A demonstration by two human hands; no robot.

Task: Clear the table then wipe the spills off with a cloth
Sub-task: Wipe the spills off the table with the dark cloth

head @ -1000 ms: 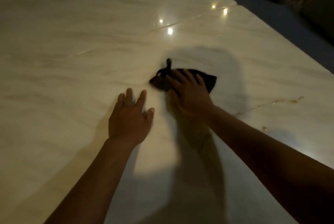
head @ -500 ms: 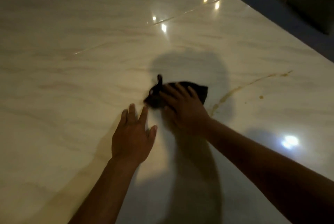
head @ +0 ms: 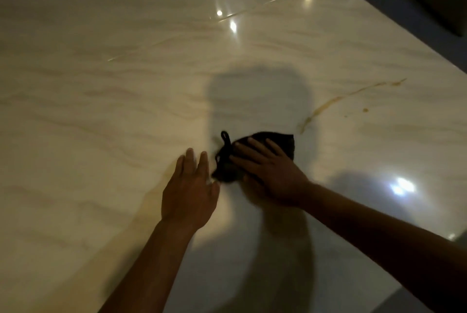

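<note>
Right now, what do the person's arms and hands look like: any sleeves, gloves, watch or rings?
Both forearms are bare as far as the frame shows; no sleeve edge is in view. The left hand and the right hand wear no gloves, and no watch or band shows at either wrist. No ring is visible on the fingers, though the light is dim and the picture slightly blurred.

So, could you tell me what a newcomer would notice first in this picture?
Probably the dark cloth at the middle of the glossy marble table, pressed flat under the right hand. Next, the brown spill streak to its right, not yet wiped.
</note>
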